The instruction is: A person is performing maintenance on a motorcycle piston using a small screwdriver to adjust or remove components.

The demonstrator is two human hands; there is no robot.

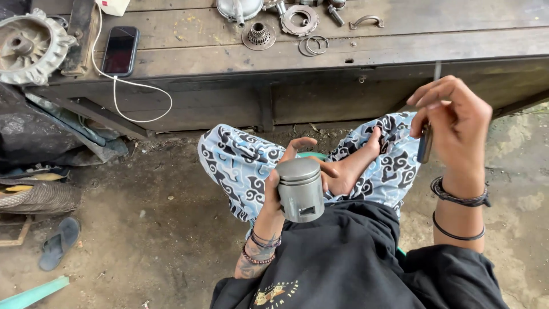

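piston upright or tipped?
Upright: the piston sits crown up, skirt down, gripped around its side by the left hand.

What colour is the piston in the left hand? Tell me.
Plain silver-grey metal; the piston, gripped by the left hand, shows best in the head view.

1. This is a rough mechanic's workshop, of the small engine or motorcycle repair kind.
2. A worn wooden tabletop [400, 48] carries loose metal parts along its far edge: a gear [258, 35], rings [313, 44], a round plate [299, 19] and bolts [335, 12].
3. A finned engine casting [27, 47] sits at the tabletop's left corner.
4. The floor [154, 229] is bare, stained dirt and concrete, with a sandal [59, 242] and scrap lying about.
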